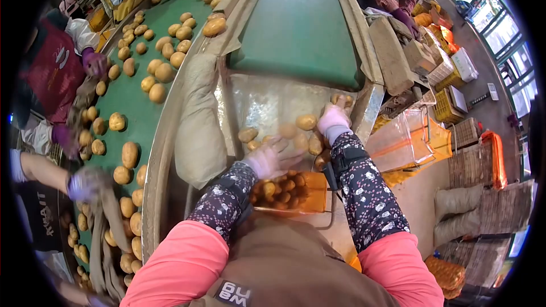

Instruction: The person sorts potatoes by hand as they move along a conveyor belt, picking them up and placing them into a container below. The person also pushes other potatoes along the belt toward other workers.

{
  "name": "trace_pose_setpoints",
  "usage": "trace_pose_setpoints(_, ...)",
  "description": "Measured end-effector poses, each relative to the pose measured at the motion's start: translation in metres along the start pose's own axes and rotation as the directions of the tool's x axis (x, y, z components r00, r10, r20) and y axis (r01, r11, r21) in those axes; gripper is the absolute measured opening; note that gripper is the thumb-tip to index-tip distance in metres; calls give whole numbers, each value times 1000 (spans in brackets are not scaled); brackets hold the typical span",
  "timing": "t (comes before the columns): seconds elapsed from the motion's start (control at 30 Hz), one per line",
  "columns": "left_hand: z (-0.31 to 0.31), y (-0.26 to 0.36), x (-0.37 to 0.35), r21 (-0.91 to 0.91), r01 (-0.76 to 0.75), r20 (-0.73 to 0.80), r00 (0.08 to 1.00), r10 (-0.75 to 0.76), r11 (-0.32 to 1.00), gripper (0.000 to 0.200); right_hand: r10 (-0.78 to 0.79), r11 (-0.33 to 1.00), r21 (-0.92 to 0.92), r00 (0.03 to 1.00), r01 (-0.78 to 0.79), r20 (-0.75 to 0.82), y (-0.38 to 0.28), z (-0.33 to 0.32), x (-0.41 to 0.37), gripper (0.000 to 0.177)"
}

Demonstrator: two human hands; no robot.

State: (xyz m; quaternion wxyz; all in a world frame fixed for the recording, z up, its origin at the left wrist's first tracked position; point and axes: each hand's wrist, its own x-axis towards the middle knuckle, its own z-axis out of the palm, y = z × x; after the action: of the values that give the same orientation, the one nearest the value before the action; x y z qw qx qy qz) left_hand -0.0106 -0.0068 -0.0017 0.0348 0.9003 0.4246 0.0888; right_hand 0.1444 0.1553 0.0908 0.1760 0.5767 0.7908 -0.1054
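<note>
My left hand, gloved and blurred by motion, is over the near edge of a metal chute, its fingers stretched out beside several potatoes. My right hand, in a pale pink glove, is at the chute's right side with its fingers closed around a potato. Between my hands lie loose potatoes, one of them a yellowish potato. Below them an orange mesh bag hangs open on a metal frame, with several potatoes inside.
A green belt runs down to the chute. On the left, another green belt carries many potatoes, with co-workers' gloved hands along it. A grey cloth roll covers the divider. Right are an orange bag on a frame and crates.
</note>
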Motion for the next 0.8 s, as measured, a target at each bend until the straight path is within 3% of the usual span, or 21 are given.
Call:
trace_pose_setpoints(0.1,0,0,0,-17,14,5,1000,-14,1000,62,-13,999,-40,981,5,-191,0,21,-8,41)
trace_pose_setpoints(0.13,-1,1,0,-19,18,9,1000,-18,1000,62,-13,999,-52,982,3,-188,2,28,-1,34)
trace_pose_setpoints(0.23,-5,1,2,-4,20,-1,1000,-20,1000,63,-27,990,131,971,60,-238,8,37,16,27)
trace_pose_setpoints(0.33,-3,0,3,74,-4,-37,999,6,997,69,-73,780,500,849,376,-524,16,55,42,27)
trace_pose_setpoints(0.37,-2,0,3,94,-11,-47,999,15,996,70,-13,479,823,940,305,-341,12,44,30,27)
trace_pose_setpoints(0.4,-2,0,3,97,-15,-50,999,20,995,69,-37,94,986,990,139,-136,4,22,6,27)
trace_pose_setpoints(0.43,-1,1,3,105,-19,-53,998,24,994,68,-141,-294,952,989,-87,47,-1,11,-10,28)
trace_pose_setpoints(0.53,0,1,3,147,-25,-68,997,35,989,65,-301,-641,755,950,-140,-79,-3,32,-13,30)
trace_pose_setpoints(0.63,-3,3,3,103,-1,33,999,-2,995,58,-392,-788,580,895,-207,-212,-9,46,-20,31)
trace_pose_setpoints(0.7,-8,4,5,84,30,52,998,-35,996,57,-314,-430,851,834,302,-454,-17,49,-22,39)
trace_pose_setpoints(0.73,-8,5,5,73,47,61,997,-51,996,57,-389,-657,751,885,-71,-257,-17,49,-23,40)
trace_pose_setpoints(0.77,-5,5,5,74,37,25,999,-39,997,57,-515,-767,488,853,-417,-82,-18,45,-27,41)
trace_pose_setpoints(0.8,-1,4,4,76,28,-10,1000,-27,997,58,-536,-752,513,836,-413,-114,-18,42,-30,40)
